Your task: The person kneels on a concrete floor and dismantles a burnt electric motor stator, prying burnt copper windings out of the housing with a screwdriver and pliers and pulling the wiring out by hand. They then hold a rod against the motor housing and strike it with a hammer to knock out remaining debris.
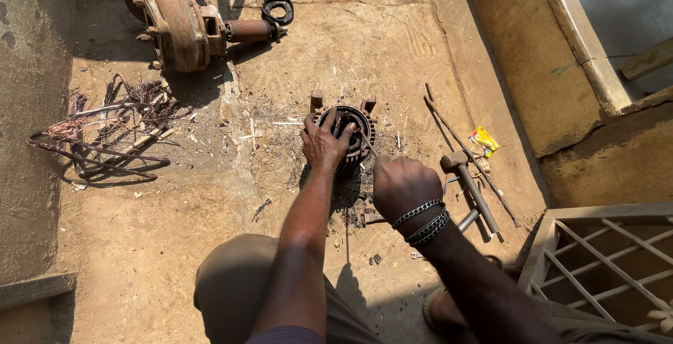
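The left hand point(324, 142) grips the rim of the round motor stator point(348, 137) standing on the dirt floor point(210, 204), while the right hand point(401, 184) is closed on a thin rod point(367, 145) poking into its core. If the rod slips, it may jab the steadying fingers or tip the stator over.

motor stator point(348, 137) | round, ribbed, dark, rusty | upright on dirt floor, open end up | windings blackened

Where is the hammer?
The hammer lies on the ground at the right, just beyond the right hand, beside thin metal rods.
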### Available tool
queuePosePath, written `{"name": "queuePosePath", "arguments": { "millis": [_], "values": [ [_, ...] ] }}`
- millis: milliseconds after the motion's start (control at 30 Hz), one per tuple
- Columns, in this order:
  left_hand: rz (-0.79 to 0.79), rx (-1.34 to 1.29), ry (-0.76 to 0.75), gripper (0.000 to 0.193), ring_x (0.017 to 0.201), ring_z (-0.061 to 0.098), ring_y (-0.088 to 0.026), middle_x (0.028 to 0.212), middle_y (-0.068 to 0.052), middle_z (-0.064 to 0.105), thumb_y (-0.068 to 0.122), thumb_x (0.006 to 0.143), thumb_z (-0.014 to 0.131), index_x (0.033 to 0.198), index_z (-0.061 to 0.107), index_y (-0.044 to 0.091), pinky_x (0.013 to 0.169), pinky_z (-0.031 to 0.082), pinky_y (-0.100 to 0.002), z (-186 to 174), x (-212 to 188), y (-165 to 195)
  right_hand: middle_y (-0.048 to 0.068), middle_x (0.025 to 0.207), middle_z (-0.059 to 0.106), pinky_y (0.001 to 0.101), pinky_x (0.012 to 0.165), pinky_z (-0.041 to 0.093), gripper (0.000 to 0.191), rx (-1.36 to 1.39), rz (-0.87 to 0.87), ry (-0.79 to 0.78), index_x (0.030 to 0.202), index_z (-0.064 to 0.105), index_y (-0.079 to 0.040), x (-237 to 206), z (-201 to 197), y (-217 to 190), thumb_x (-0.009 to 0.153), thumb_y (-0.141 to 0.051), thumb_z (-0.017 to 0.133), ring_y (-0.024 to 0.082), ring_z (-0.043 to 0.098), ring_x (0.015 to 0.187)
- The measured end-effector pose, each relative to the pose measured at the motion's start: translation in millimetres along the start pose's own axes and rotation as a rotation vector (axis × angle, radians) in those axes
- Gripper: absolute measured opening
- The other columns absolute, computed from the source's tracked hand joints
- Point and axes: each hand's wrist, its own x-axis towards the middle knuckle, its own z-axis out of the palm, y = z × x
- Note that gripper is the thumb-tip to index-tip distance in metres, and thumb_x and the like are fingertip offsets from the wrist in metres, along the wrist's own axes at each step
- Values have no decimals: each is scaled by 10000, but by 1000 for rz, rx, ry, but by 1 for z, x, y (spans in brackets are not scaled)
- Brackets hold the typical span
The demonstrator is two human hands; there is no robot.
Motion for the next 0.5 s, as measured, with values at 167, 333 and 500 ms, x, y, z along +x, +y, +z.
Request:
{"name": "queuePosePath", "arguments": {
  "millis": [167, 333, 500],
  "values": [
    [38, -5, 38, 815, 1289, 471, -383, 1575, -158, 319, 802, 762, 683, 1459, 565, 397, 909, 561, -506, 6, -1, -3, 58, 624, 554, 406, 447, 447, 147, 143, 18, 151, 719, 555, -139, 10, 14, -34, 860, -110, 581, 240, 572, 546],
    [33, -26, -1, 731, 1327, 457, -407, 1601, -179, 296, 759, 797, 681, 1423, 608, 388, 937, 560, -521, 13, 1, -12, 64, 607, 589, 408, 459, 470, 96, 125, -10, -74, 835, 678, -125, 1, -8, -4, 880, -94, 599, 239, 608, 567],
    [60, -5, -7, 671, 1331, 470, -402, 1596, -197, 291, 692, 828, 700, 1414, 617, 376, 929, 576, -507, 10, -2, -12, 104, 830, 763, 416, 638, 583, 312, 450, 242, -636, 1147, 780, -232, 3, -9, 126, 850, -200, 690, 238, 705, 653]
  ]
}}
